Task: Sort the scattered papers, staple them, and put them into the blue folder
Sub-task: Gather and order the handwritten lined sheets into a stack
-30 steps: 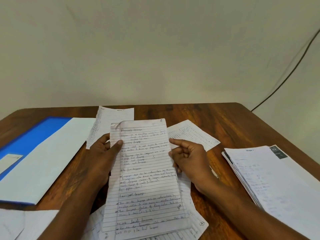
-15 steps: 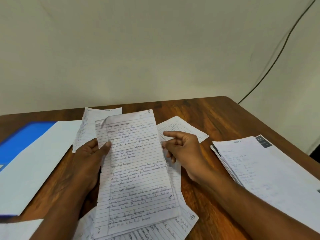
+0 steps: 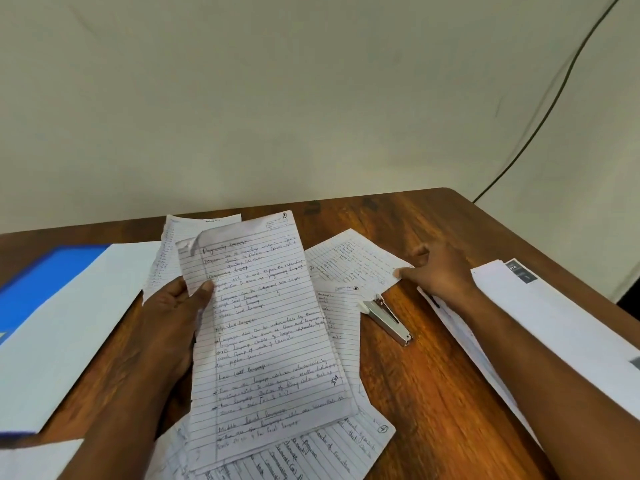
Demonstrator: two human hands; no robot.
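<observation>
My left hand (image 3: 173,323) grips the left edge of a handwritten lined sheet (image 3: 266,334), held tilted above other loose sheets (image 3: 332,448) on the wooden table (image 3: 436,393). My right hand (image 3: 438,273) lies farther right, fingertips on the corner of a small written sheet (image 3: 353,261) lying flat; whether it pinches the sheet I cannot tell. A silver stapler (image 3: 386,318) lies on the table between my hands. The open blue folder (image 3: 41,282) with a white page on it sits at the left.
A thick stack of printed pages (image 3: 554,323) lies at the right, under my right forearm. Another lined sheet (image 3: 173,244) sits behind the held one. A black cable (image 3: 540,116) runs down the wall at the right. The table's far edge meets the wall.
My right hand left the held sheet and moved right onto the small sheet's corner, uncovering the stapler. The view has shifted right. My left hand keeps its grip.
</observation>
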